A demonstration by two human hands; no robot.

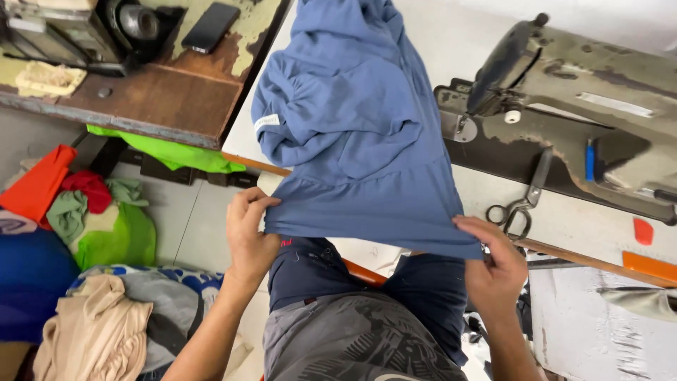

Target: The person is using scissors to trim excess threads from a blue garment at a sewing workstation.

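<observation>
A blue garment lies spread down the pale desk and hangs over its near edge, where both hands hold its hem taut. The left hand pinches the hem's left corner, thumb and fingers closed on the cloth, while the right hand grips the right corner the same way, fingers curled around the edge. Between the two hands the hem runs in a nearly straight line, just above the person's lap. A small white label shows on the garment's left side, and the upper part is bunched in loose folds. To the right, a worn sewing machine stands on the desk, well apart from the hands, with a pair of scissors lying near it, just beyond the right hand. A small orange piece, perhaps a chalk, though it is too small to tell, sits farther right. To the left, a brown wooden bench carries a dark phone. On the floor below lies a heap of cloth in green, red, orange and beige.
</observation>
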